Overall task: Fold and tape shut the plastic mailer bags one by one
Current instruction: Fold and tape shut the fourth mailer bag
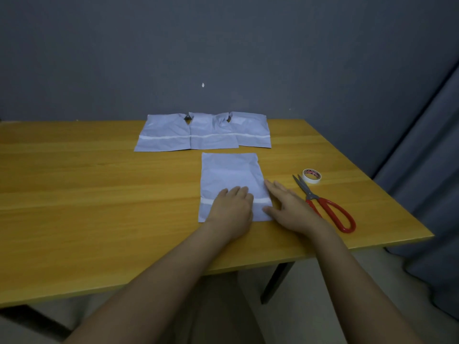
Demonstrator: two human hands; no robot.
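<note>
I have one mailer bag [231, 175] lying flat on the table [99, 194], nearer me than the three others [202, 131] lined up by the wall. The slick plastic could slide as I fold, leaving a crooked crease. My left hand [232, 207] rests flat on its near end, over the white strip; my right hand [289, 207] lies spread at its right edge. Scissors [323, 203] and tape [311, 175] wait beyond.

Single head view, looking forward and down over table [99, 194], near; wall behind
</note>
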